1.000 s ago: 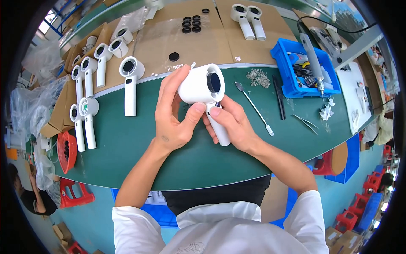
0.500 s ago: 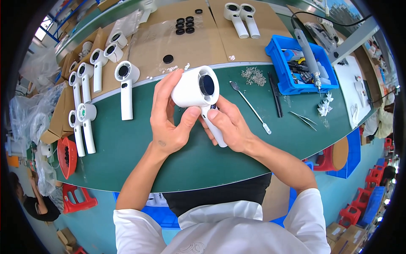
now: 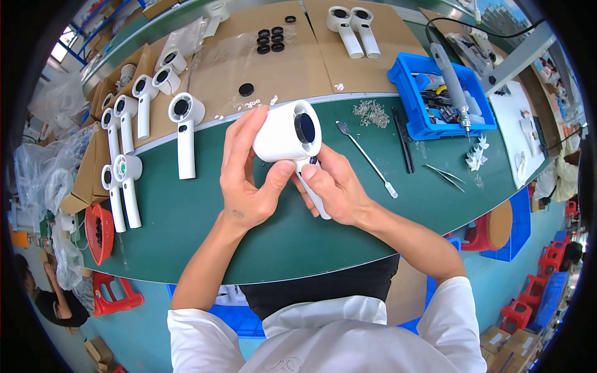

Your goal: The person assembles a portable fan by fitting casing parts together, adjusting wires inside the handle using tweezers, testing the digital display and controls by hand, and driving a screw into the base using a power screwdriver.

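between both hands [image 3: 249,180], white dryer housing [image 3: 287,132]

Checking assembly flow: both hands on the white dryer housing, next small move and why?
Probably press the handle joint home: left hand cups the white plastic hair-dryer housing barrel, right hand grips its handle, thumbs meeting at the junction. Seating unclear.

Clear plastic bags [image 3: 186,37] are seen at the far left part of the table, lying on the brown cardboard sheets [image 3: 292,62]. More crinkly clear bags [image 3: 43,180] are piled at the left end of the table. Brown cardboard boxes [image 3: 497,354] are stacked on the floor at the lower right. No labels, signs or screens can be made out.
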`<state>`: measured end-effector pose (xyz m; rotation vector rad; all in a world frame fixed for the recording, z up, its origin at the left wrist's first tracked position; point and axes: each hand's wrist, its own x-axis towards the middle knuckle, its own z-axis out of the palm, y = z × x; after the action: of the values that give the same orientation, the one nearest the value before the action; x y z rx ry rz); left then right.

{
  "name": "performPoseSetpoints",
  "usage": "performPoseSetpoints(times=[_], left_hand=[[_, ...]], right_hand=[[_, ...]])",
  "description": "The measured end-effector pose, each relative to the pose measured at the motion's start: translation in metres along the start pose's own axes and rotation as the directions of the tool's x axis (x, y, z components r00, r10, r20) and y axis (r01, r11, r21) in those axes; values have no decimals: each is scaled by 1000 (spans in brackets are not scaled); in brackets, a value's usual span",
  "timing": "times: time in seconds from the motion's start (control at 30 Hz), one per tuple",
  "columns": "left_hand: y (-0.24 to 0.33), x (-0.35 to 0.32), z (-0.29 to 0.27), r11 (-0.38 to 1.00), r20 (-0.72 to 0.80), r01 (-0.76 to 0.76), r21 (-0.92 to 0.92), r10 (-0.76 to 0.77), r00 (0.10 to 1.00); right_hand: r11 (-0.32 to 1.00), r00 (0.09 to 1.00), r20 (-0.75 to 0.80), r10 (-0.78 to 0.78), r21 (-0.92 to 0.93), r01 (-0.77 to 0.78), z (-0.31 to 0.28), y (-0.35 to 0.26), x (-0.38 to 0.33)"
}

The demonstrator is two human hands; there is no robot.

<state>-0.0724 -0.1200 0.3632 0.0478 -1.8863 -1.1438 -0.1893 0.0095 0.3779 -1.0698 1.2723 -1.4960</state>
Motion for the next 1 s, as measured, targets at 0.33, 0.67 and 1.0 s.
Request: performPoseSetpoints(times=[0.33, 0.67, 1.0], left_hand=[[-1, 8, 3, 926, -163, 319, -201, -353, 921], [20, -14, 29, 756, 281, 521, -396, -440, 853], [16, -24, 36, 862, 202, 409, -299, -362, 910]], right_hand=[[946, 995, 49, -90, 315, 70, -7, 4, 13], [973, 980, -103, -173, 135, 186, -14, 7, 19], [983, 996, -19, -89, 159, 91, -12, -3, 13]])
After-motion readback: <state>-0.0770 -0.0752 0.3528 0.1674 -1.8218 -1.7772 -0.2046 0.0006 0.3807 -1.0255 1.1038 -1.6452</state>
